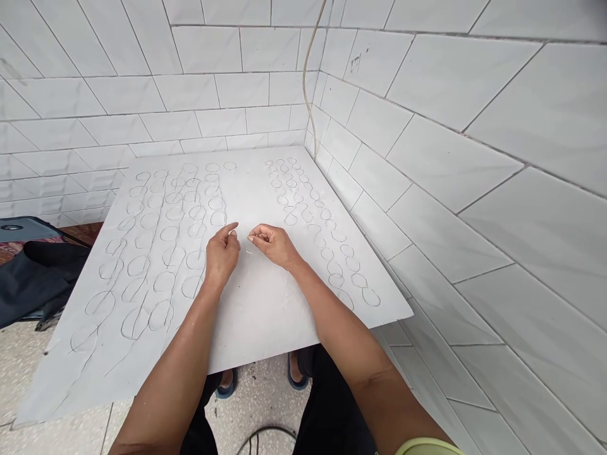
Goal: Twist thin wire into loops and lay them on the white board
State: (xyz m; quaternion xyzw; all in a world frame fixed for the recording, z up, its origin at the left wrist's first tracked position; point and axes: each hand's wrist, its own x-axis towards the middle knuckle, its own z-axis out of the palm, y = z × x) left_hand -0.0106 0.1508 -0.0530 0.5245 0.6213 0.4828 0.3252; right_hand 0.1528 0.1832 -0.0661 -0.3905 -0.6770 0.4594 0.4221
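White speckled floor (28, 360) nearest, with a dark cable (265, 432) looped on it between the person's knees; two blue sandals (227, 385) just beyond, partly under the surface edge

Pale green band (427, 446) at the bottom right, beside the right arm

Surface (265, 316): flat white board, resting over the person's lap, its far right corner pushed into the tiled corner

Left hand (222, 253): mid-surface, palm down, fingers (231, 227) drawn together, thumb and forefinger closed in a pinch

Right hand (274, 245): just beside the left, curled, fingers (258, 237) closed tip to tip

Strand (248, 250): fine, nearly clear, held between the two pinches just above the middle of the surface; too thin to show more

Left loops (161, 246): many thin oval rings lying flat in several rows, from the near left edge to the far edge, the nearest row touching the left hand's side

Right loops (313, 215): smaller rings in two or three rows along the right edge, apart from the right hand

Black bag (38, 278): on the floor, left of the surface

Wall (450, 158): white tiles on two sides

Cord (308, 82): pale, hanging down the corner to the far edge of the surface
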